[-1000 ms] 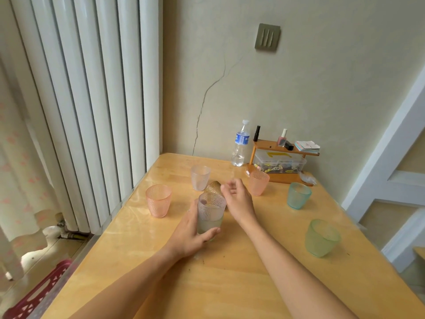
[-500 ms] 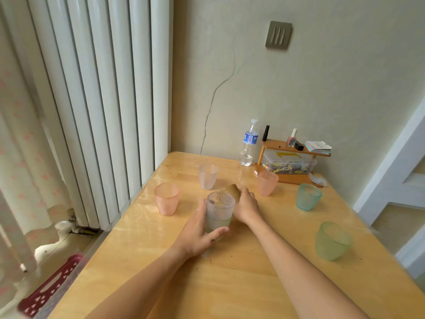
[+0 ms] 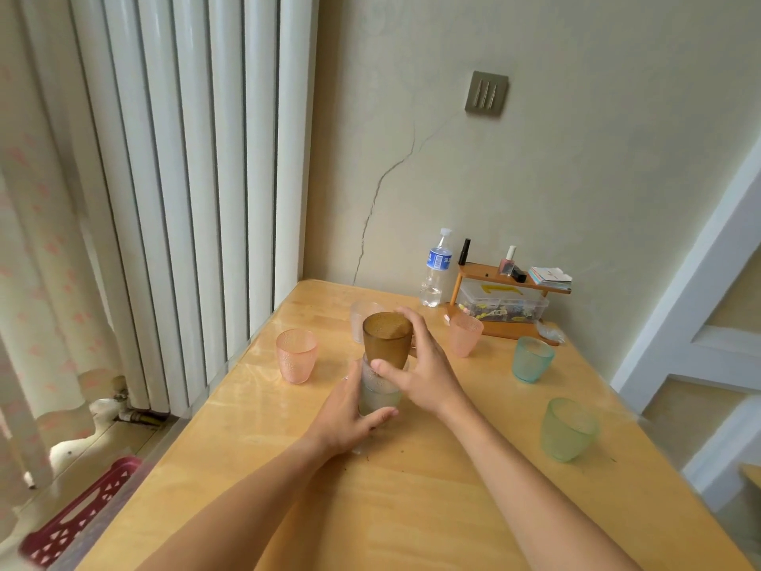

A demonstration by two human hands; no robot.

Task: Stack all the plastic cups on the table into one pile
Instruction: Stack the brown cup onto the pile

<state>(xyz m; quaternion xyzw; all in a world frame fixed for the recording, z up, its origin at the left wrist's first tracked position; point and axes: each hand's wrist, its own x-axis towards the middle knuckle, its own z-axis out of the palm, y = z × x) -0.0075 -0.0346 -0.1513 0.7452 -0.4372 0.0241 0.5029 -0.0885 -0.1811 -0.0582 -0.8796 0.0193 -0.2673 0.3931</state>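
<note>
My right hand (image 3: pixel 420 366) grips a brown cup (image 3: pixel 387 339), held upright with its base in the mouth of a clear grey cup (image 3: pixel 379 395). My left hand (image 3: pixel 350 414) wraps around the grey cup, which stands on the wooden table (image 3: pixel 412 508). Loose cups stand around them: a pink cup (image 3: pixel 296 355) to the left, a clear cup (image 3: pixel 358 319) partly hidden behind the brown one, a second pink cup (image 3: pixel 465 335), a teal cup (image 3: pixel 532 358) and a green cup (image 3: pixel 568 429) to the right.
A water bottle (image 3: pixel 435 269) and a small wooden shelf (image 3: pixel 508 300) with a plastic box and small bottles stand against the back wall. A white radiator (image 3: pixel 185 179) runs along the table's left edge. A red basket (image 3: pixel 78 517) lies on the floor.
My right hand has picked up the brown cup from behind the grey cup, turned it upright and brought it onto the grey cup's mouth. The left hand stayed on the grey cup.
</note>
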